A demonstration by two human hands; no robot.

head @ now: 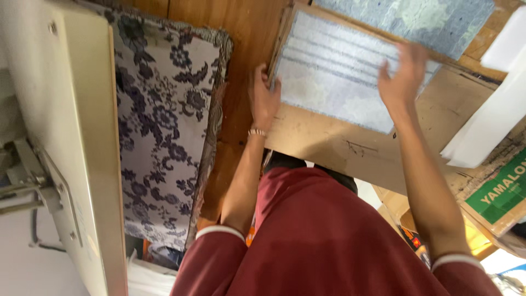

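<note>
A pale blue-grey patterned sheet (334,71) lies on a brown cardboard board (339,148) in front of me. My left hand (264,101), with a beaded bracelet on the wrist, grips the sheet's left edge, fingers curled over it. My right hand (404,74) is blurred. It rests flat on the sheet's right part with the fingers spread and holds nothing. A second sheet of similar pattern (422,19) lies just beyond, at the top. My maroon shirt fills the lower middle.
A dark floral fabric pad (164,115) lies on the wooden surface (246,33) to the left. Beside it is a cream panel with metal fittings (66,137). White paper sheets (493,120) and a cardboard box with a green label (501,192) sit at the right.
</note>
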